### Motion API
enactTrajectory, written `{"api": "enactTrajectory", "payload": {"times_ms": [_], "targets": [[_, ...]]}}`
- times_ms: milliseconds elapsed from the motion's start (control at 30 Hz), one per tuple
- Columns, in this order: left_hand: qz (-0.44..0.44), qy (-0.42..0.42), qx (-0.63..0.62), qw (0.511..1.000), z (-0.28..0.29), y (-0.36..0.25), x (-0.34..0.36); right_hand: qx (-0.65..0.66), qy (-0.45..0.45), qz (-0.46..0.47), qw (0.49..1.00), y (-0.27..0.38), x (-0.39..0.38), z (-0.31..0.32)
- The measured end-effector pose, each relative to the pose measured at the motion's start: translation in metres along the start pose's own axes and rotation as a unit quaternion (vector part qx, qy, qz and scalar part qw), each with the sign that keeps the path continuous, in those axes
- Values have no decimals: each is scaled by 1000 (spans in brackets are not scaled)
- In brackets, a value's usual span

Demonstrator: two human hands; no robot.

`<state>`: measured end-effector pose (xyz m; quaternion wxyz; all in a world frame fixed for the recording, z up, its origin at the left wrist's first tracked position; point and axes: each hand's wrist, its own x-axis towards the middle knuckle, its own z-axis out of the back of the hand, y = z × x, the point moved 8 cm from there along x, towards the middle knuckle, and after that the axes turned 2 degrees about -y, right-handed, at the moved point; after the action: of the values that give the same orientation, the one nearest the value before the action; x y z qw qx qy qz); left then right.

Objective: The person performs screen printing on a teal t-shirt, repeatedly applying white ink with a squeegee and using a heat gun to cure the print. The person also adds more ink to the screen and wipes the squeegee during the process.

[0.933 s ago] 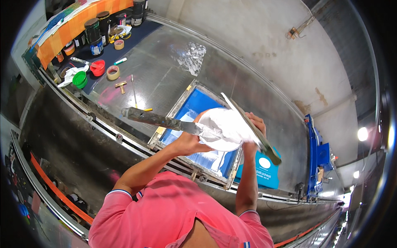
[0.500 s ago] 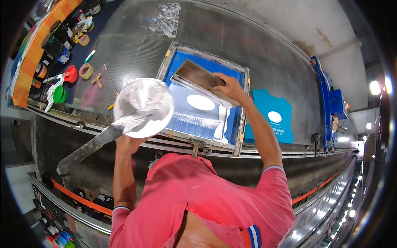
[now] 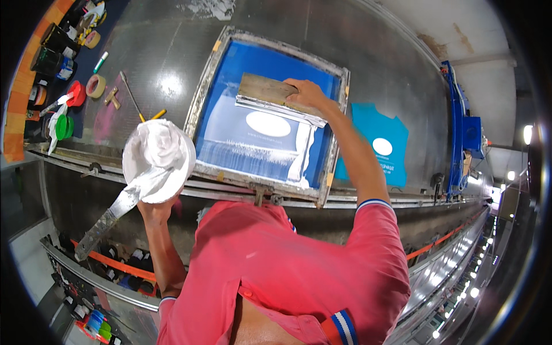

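Observation:
My left hand (image 3: pixel 155 214) holds up a white tub (image 3: pixel 185 167) of thick white ink, its fingers mostly hidden behind it. A smeared spatula (image 3: pixel 109 219) leans in the tub, blade in the ink and handle out toward the lower left. My right hand (image 3: pixel 306 95) grips the right part of a wooden squeegee (image 3: pixel 265 91) with white ink along its lower edge. The squeegee lies across a blue printing screen (image 3: pixel 241 54) in a worn frame (image 3: pixel 208 77). White ink streaks the mesh below it, around an oval and lettering.
A teal shirt panel (image 3: pixel 367 123) with a white oval print lies right of the screen on the long dark table (image 3: pixel 391 63). At left are a tape roll (image 3: pixel 96 86), a marker (image 3: pixel 101 61), red and green lids (image 3: pixel 65 127) and ink jars. A blue machine (image 3: pixel 471 133) stands far right.
The tub in my left hand has moved left and nearer to me, away from the screen. The squeegee has turned to lie more level across the screen. The whole view has shifted a little.

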<state>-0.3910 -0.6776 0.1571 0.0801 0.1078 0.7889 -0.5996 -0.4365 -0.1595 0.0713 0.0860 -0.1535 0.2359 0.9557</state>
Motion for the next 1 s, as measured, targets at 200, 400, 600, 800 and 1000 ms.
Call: {"api": "enactTrajectory", "payload": {"times_ms": [200, 400, 600, 800, 1000], "targets": [[54, -17, -85, 995, 16, 25, -2, 46, 71, -3, 996, 16, -69, -56], [63, -1, -103, 993, 1, 22, -5, 55, 111, -22, 992, 35, -121, -107], [61, 13, -89, 994, 14, 29, -11, 110, 89, -27, 990, 41, -134, -117], [-36, 43, -22, 998, 24, 18, -20, 185, 186, -40, 964, 43, -115, -113], [33, 92, -54, 994, 35, 33, -24, 235, 122, -54, 963, 60, -124, -36]]}}
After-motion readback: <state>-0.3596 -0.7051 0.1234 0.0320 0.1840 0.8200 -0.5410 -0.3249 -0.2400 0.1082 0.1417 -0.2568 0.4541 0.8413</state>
